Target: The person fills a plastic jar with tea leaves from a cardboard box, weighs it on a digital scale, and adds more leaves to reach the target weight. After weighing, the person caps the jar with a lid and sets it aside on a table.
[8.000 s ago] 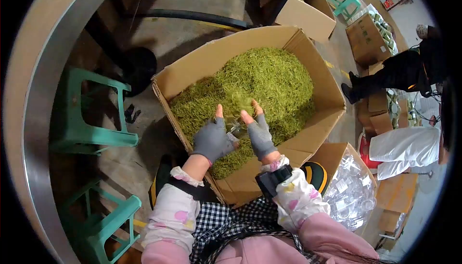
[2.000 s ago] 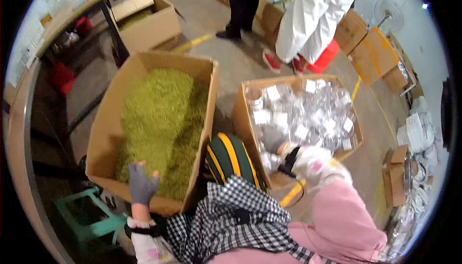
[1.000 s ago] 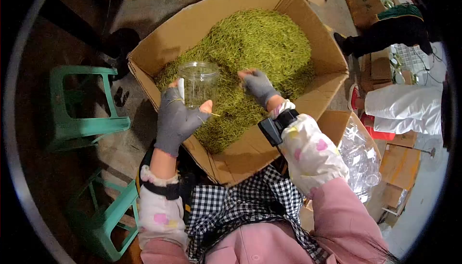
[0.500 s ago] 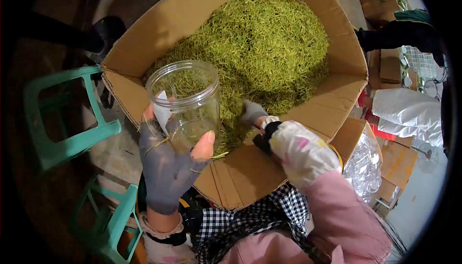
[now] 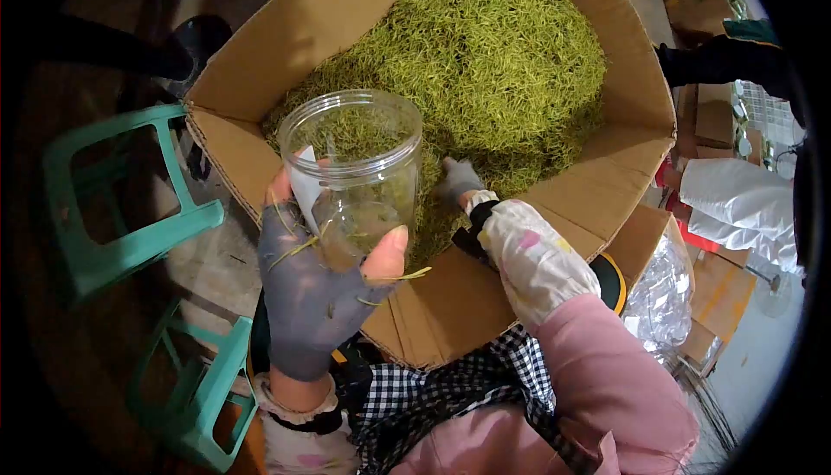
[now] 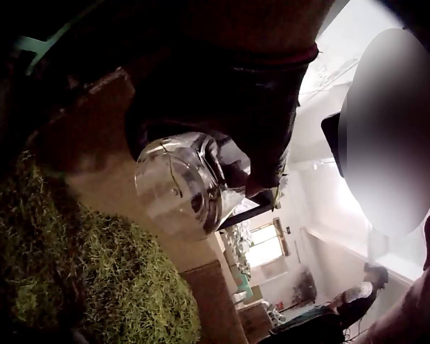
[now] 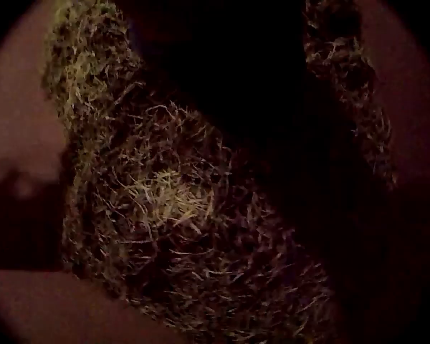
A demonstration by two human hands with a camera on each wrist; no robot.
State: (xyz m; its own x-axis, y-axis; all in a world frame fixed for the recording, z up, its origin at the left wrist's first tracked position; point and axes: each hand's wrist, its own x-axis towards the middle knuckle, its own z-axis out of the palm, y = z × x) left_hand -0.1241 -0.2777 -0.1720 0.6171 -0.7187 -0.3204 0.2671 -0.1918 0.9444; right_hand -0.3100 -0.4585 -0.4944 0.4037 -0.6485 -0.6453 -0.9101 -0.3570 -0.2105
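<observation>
A clear plastic jar (image 5: 368,176) with a white label is gripped by my left hand (image 5: 316,289), its mouth facing up; a few green strands cling to that grey fingerless glove. The left wrist view shows the jar (image 6: 179,186) in the dark hand (image 6: 222,107). Dried green strands (image 5: 493,60) are heaped in a large cardboard box (image 5: 597,176). My right hand (image 5: 459,182) reaches into the heap beside the jar, its fingertips partly hidden. In the dark right wrist view, strands (image 7: 168,201) lie close to the shadowed hand.
Green stools (image 5: 130,254) stand left of the box. At the right, a smaller carton holds clear plastic jars (image 5: 658,298). Farther off are more cartons (image 5: 714,289), a person in dark clothes and someone in white trousers (image 5: 740,198).
Since the frame two seconds ago, my right hand has left the carton of jars and gone into the green heap. A jar is now in my left hand, and it has come closer to the head camera.
</observation>
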